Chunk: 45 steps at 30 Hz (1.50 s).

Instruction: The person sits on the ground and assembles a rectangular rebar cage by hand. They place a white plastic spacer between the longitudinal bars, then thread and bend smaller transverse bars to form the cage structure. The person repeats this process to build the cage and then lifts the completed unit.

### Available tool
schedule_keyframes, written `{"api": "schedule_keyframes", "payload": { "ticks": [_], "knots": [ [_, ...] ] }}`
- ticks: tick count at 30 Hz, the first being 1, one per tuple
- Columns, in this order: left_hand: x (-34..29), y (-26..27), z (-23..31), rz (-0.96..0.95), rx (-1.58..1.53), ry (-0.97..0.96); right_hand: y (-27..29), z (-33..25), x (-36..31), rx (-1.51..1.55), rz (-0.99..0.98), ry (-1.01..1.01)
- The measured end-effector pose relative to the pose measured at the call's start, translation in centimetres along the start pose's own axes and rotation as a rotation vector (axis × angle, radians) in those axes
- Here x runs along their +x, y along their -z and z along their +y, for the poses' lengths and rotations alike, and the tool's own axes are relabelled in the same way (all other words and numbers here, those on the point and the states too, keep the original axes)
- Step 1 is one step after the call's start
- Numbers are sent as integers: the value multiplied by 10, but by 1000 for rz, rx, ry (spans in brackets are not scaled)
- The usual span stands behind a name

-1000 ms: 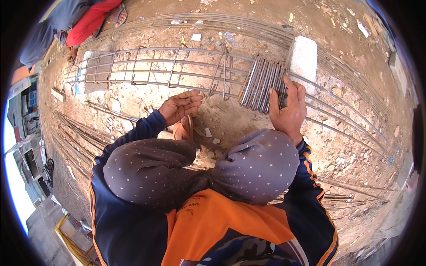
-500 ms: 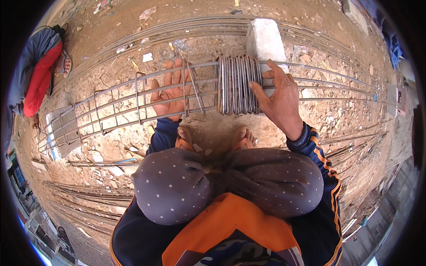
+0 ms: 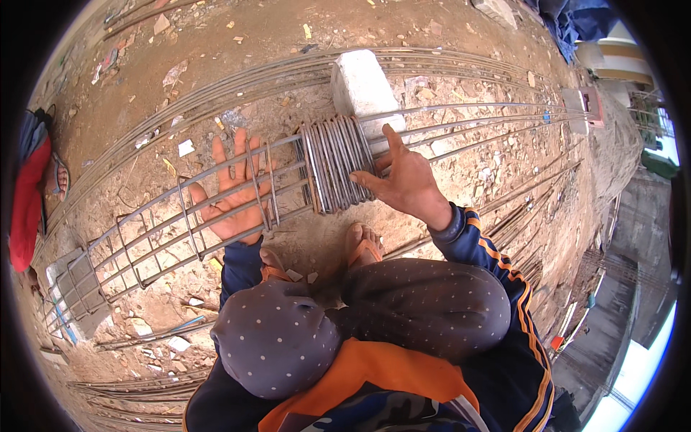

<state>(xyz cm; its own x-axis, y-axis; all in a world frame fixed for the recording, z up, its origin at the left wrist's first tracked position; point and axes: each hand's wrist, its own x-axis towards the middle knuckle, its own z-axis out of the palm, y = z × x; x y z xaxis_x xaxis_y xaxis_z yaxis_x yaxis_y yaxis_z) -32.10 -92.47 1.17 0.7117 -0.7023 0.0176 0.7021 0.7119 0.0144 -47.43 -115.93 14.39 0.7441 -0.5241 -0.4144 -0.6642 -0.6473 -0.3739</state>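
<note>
Long steel bars [image 3: 475, 128] run side by side across my front as a cage. A tight bundle of rectangular steel stirrups [image 3: 332, 169] encircles the bars near the middle. My left hand [image 3: 234, 191] is palm up beneath the bars, fingers spread, close to a pair of separate stirrups [image 3: 273, 191] left of the bundle. More stirrups [image 3: 188, 216] are spaced out farther left. At the bundle's right side is my right hand [image 3: 414, 183], thumb against or just by the stirrups and index finger stretched out. Its other fingers are partly hidden.
A pale concrete block [image 3: 363, 83] supports the bars behind the bundle; another block [image 3: 93, 324] sits under their left end. Loose bars [image 3: 461, 56] lie beyond, with more [image 3: 144, 392] at lower left. Another person's red-clad leg [image 3: 30, 209] shows at the left edge.
The view has turned, so the cage now slants and appears farther left. The separate stirrups beside my left hand have gone from crossed and tilted to nearly parallel. My right hand stays by the bundle.
</note>
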Motion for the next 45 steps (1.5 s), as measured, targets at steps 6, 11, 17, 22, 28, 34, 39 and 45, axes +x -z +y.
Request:
{"api": "schedule_keyframes", "payload": {
  "ticks": [6,11,17,22,28,34,39,45],
  "knots": [
    [-6,-1,-2,21,6,1,-5,7,-4,99,-50,-55],
    [-14,-13,1,61,51,14,-2,-3,-14,57,-5,-47],
    [-18,-37,0,2,111,-4,6,-16,-26,183,-17,-70],
    [-17,-46,5,-17,153,-7,5,9,-35,308,154,-53],
    [-15,-67,1,28,260,-29,52,47,-40,466,223,-131],
    [-14,-55,10,-8,205,-26,106,137,-25,511,305,-153],
    [-14,-33,15,28,177,-41,105,223,4,382,386,-178],
    [-9,-14,6,-3,238,-12,109,298,15,401,443,-249]
  ]
}}
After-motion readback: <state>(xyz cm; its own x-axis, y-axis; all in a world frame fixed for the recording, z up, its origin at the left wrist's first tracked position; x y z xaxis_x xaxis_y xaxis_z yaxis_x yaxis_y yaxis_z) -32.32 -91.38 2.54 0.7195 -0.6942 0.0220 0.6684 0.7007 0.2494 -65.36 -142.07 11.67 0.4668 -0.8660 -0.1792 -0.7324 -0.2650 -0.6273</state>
